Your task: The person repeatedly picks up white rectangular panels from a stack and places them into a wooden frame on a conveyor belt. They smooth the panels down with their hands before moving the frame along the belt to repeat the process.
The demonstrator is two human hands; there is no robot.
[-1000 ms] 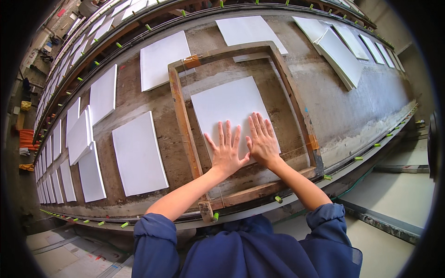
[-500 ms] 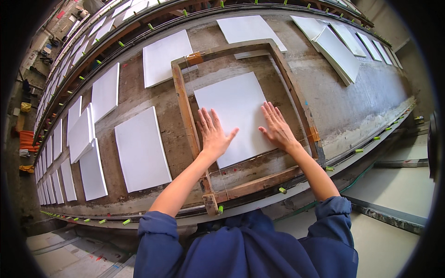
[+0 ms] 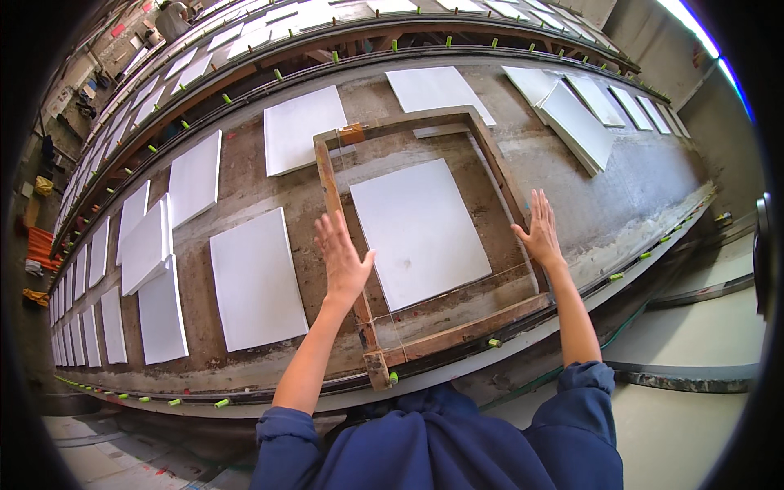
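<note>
A wooden frame lies on the long brown-grey table, with thin strings stretched across it near its lower corners. Inside the frame is a white sheet, flat, with a small grey smudge near its lower part. My left hand is open over the frame's left bar, fingers spread and thumb out toward the sheet. Beside the right bar, my right hand is also open, fingers up and thumb toward the frame. Neither hand holds anything, and both are off the sheet.
White sheets lie in rows on the table, one just left of the frame. A loose stack leans at the right. Green pegs line the table's edges. A second table with sheets runs behind; a person stands far left.
Both hands have lifted off the white sheet and moved apart, the left to the left bar, the right past the right bar. The view has tilted up a little.
</note>
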